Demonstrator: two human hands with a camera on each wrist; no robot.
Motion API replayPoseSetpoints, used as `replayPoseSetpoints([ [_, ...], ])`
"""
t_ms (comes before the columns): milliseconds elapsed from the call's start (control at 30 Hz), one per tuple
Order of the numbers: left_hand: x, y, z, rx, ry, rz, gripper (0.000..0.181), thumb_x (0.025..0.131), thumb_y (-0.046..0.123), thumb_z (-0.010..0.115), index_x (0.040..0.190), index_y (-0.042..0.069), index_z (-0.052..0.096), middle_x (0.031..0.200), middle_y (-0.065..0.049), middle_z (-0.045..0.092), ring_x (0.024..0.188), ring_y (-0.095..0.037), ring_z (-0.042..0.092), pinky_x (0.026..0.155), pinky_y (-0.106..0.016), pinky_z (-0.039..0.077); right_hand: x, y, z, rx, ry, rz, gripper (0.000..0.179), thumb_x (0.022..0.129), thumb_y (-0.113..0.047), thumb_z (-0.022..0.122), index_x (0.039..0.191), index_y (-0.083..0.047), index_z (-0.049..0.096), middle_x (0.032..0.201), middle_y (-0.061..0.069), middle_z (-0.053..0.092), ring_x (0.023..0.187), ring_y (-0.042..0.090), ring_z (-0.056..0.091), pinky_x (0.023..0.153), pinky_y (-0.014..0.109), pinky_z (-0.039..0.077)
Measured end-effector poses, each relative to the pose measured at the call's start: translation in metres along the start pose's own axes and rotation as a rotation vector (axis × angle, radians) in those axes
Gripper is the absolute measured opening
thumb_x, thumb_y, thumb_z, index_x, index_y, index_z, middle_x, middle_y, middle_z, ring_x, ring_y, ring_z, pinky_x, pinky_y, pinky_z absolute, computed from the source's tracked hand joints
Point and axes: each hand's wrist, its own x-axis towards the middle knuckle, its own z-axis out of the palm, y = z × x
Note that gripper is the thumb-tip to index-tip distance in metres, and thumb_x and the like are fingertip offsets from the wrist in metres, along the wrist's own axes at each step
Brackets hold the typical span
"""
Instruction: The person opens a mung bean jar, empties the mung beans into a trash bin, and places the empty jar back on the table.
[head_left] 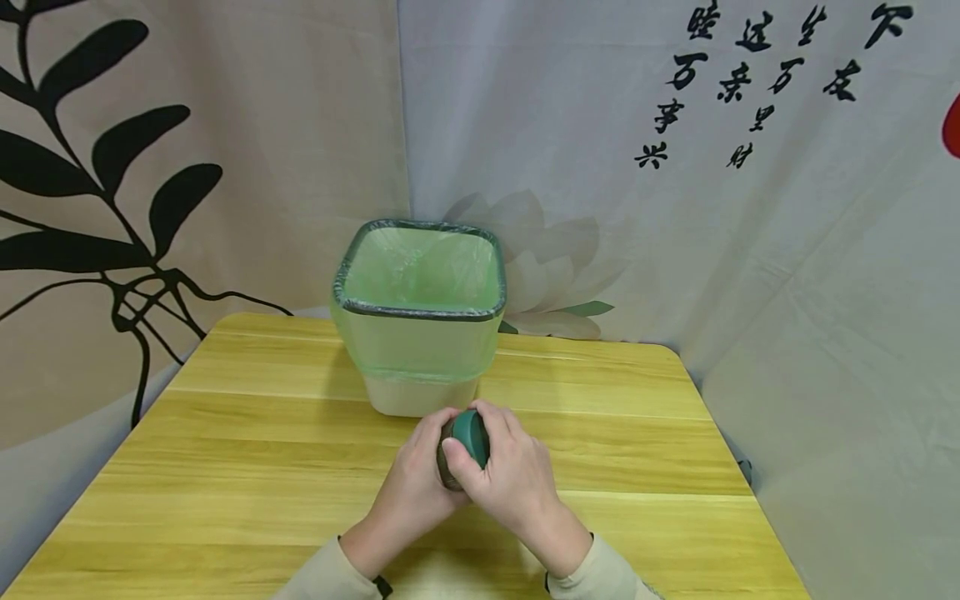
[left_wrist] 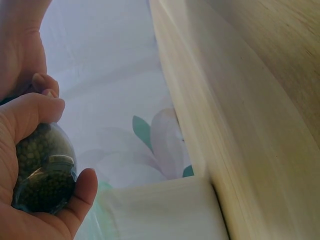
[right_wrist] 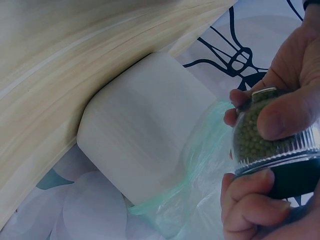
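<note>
A small clear jar of green beans point(right_wrist: 248, 142) with a dark green lid point(head_left: 471, 433) is held between both hands above the table. My left hand point(head_left: 420, 477) grips the jar's body, its thumb and fingers wrapped around the clear wall in the left wrist view. My right hand point(head_left: 521, 473) curls around the lid, thumb lying across it in the head view. Low in the right wrist view, fingers point(right_wrist: 255, 212) of the right hand bend over the lid's edge. Part of the lid is hidden by the right hand.
Just beyond the hands stands a white bin point(head_left: 420, 398) lined with a pale green plastic bag point(head_left: 427, 346), its dark rim facing up. It sits on a wooden table point(head_left: 247, 467). Printed cloth point(head_left: 300, 150) hangs behind and at the sides.
</note>
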Motion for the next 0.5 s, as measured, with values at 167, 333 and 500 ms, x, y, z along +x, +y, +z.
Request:
replayPoseSetpoints([
  [167, 0.0005, -0.0013, 0.0006, -0.005, -0.001, 0.004, 0.090, 0.064, 0.009, 0.101, 0.139, 0.005, 0.052, 0.127, -0.012, 0.066, 0.108, -0.026, 0.071, 0.087, -0.045, 0.064, -0.0007, 0.0007, 0.0003, 0.002, 0.000, -0.001, 0.050, 0.097, -0.049, 0.065, 0.130, -0.011, 0.068, 0.112, 0.011, 0.077, 0.079, 0.022, 0.075, 0.057, 0.027, 0.056],
  [333, 0.0006, -0.0014, 0.0002, -0.005, -0.005, 0.004, 0.090, 0.063, 0.009, 0.101, 0.139, 0.005, 0.052, 0.128, -0.012, 0.066, 0.108, -0.027, 0.071, 0.087, -0.045, 0.064, -0.0011, 0.0012, 0.0007, 0.000, -0.004, 0.004, 0.051, 0.098, -0.050, 0.065, 0.130, -0.011, 0.068, 0.113, 0.011, 0.077, 0.080, 0.022, 0.075, 0.058, 0.027, 0.056],
  [500, 0.0009, -0.0017, -0.0005, -0.017, -0.018, -0.011, 0.090, 0.064, 0.010, 0.101, 0.139, 0.006, 0.053, 0.128, -0.011, 0.066, 0.108, -0.027, 0.071, 0.087, -0.044, 0.065, -0.0014, 0.0009, 0.0001, 0.005, -0.024, 0.028, 0.052, 0.098, -0.050, 0.065, 0.132, -0.011, 0.068, 0.115, 0.011, 0.077, 0.082, 0.022, 0.075, 0.059, 0.028, 0.056],
])
